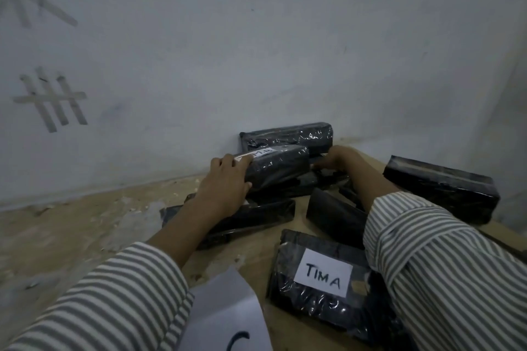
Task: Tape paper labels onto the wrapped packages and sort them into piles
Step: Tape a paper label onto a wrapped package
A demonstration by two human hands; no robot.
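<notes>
Several black plastic-wrapped packages lie in a heap by the wall. My left hand [225, 182] grips the left end of a labelled package [281, 165] on top of the heap, its white label [256, 153] partly under my fingers. My right hand [332, 159] reaches to that package's right end; its fingers are hidden behind it. Another package [288, 135] leans against the wall behind. Nearer me lies a package [313, 302] with a white label reading "TIMA" [323, 272]. A loose paper label [228, 313] with a dark letter lies at the bottom.
A large unlabelled package [442, 186] sits at the right near the wall corner. Flat black packages [251, 219] lie under my left forearm. Strips of tape [54, 100] stick on the grey wall at left. The worn floor [71, 231] stretches to the left.
</notes>
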